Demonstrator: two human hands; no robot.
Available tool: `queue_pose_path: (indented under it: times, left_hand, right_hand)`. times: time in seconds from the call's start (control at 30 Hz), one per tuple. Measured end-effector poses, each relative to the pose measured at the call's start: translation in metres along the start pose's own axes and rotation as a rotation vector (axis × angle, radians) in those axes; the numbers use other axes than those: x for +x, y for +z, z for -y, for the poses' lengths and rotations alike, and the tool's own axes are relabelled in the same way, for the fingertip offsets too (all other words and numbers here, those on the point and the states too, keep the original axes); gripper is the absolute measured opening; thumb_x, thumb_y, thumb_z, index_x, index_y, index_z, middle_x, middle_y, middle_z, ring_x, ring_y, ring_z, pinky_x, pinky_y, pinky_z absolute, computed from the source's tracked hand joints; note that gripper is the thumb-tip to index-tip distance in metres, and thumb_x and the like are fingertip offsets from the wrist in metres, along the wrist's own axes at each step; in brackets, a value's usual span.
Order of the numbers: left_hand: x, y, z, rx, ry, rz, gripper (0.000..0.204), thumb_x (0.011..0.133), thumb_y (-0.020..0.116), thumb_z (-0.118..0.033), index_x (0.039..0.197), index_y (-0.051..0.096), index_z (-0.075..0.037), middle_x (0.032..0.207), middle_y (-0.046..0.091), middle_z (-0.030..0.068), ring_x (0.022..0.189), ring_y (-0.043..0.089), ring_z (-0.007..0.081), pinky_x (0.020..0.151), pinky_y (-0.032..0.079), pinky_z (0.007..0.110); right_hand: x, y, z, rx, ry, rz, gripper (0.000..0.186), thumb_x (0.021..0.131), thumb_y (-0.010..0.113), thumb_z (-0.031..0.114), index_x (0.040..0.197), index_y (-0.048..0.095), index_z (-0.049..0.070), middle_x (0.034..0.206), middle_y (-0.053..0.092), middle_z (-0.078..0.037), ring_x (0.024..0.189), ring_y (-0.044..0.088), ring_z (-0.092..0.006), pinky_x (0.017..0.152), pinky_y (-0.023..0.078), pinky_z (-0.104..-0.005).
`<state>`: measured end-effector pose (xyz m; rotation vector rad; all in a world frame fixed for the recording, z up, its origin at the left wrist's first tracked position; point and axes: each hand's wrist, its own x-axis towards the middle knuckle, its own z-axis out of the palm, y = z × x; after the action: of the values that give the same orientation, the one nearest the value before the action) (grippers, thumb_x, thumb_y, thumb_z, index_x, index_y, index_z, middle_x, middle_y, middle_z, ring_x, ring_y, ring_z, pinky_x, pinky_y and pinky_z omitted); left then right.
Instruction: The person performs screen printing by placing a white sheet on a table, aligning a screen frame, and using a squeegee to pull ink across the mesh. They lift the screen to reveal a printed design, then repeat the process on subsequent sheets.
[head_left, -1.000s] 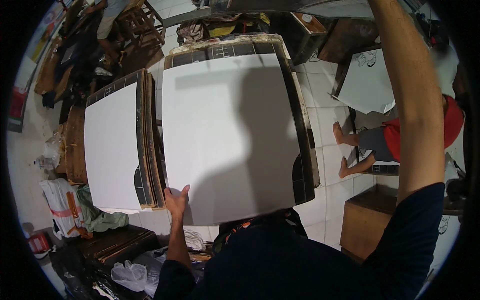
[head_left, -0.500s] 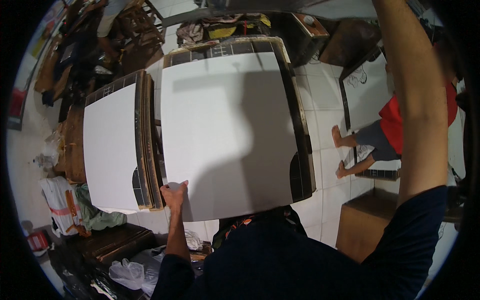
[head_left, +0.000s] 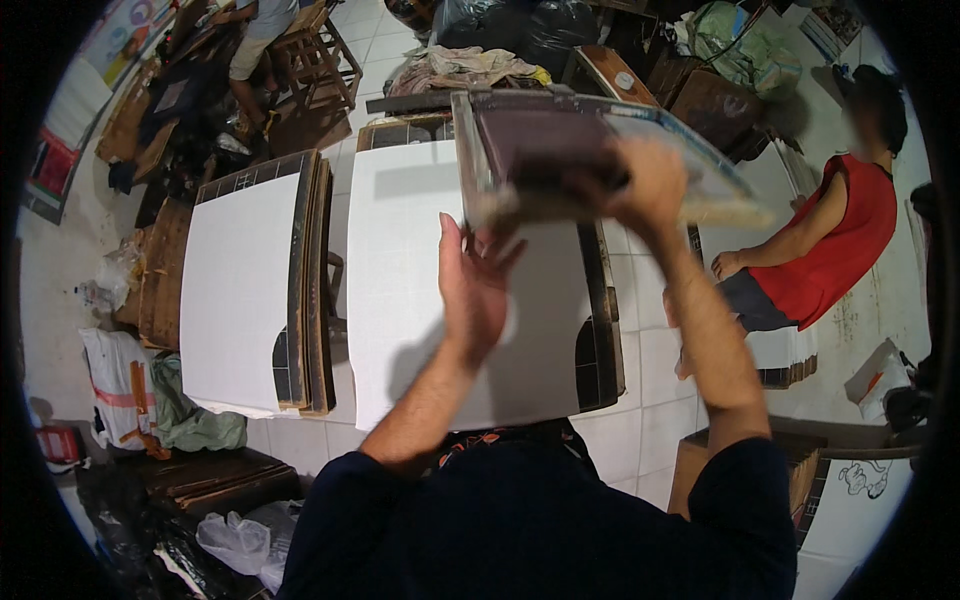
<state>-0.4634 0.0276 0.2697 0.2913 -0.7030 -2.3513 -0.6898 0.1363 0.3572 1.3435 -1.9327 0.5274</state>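
Note:
My right hand (head_left: 648, 190) is closed on a screen-printing frame (head_left: 545, 135), which is tilted above the far right part of the board in front of me. Motion blurs this grip, and a dark block beside the fingers is too smeared to name. Below the frame's near left corner my left hand (head_left: 474, 295) is raised with fingers spread, seemingly holding nothing; whether its fingertips touch the frame I cannot tell. Under both hands lies white fabric (head_left: 400, 300), stretched smooth over a dark-edged board (head_left: 598, 350).
To the left, a stack of boards (head_left: 312, 300) carries another white sheet (head_left: 240, 290). A person in a red sleeveless top (head_left: 830, 250) is at the right by more boards. Plastic bags (head_left: 250, 545) lie at lower left, a wooden box (head_left: 690, 470) at lower right.
My right arm has come down from overhead, bringing the frame into view above the board. My left hand has left the fabric's near left corner and risen toward the frame. The person in red has straightened.

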Motion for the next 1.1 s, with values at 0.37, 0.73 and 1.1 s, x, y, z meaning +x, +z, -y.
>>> queue_pose_path:
  times: [0.37,0.73,1.1]
  left_hand:
    - [-0.06,-0.162,0.106,0.891,-0.452,-0.881,0.082,0.086,0.083,-0.039,0.147,0.045,0.001,0.141,0.054,0.021,0.121,0.057,0.0361,0.106,0.045,0.053]
    - [-0.047,-0.205,0.11,2.032,0.289,0.032,0.127,0.064,0.094,-0.051,0.157,0.03,0.007,0.158,0.043,0.0245,0.153,0.035,0.0429,0.124,0.021,0.068]
    - [-0.049,-0.206,0.111,2.058,0.25,0.052,0.128,0.065,0.096,-0.044,0.158,0.026,0.009,0.156,0.041,0.0304,0.153,0.033,0.0461,0.124,0.019,0.069]
  right_hand:
    - [-0.205,0.105,0.052,0.208,0.225,0.535,0.038,0.079,0.085,0.038,0.105,0.07,0.014,0.099,0.065,-0.004,0.101,0.061,-0.0283,0.095,0.041,-0.0458]
    - [-0.068,0.293,-0.041,0.141,0.208,0.371,0.03,0.078,0.085,0.02,0.101,0.066,0.014,0.1,0.067,-0.005,0.1,0.062,-0.0299,0.088,0.043,-0.0479]
    - [-0.082,0.278,-0.044,0.357,-0.165,0.582,0.031,0.078,0.082,0.019,0.106,0.068,0.02,0.102,0.065,0.0,0.106,0.062,-0.0261,0.094,0.045,-0.0474]
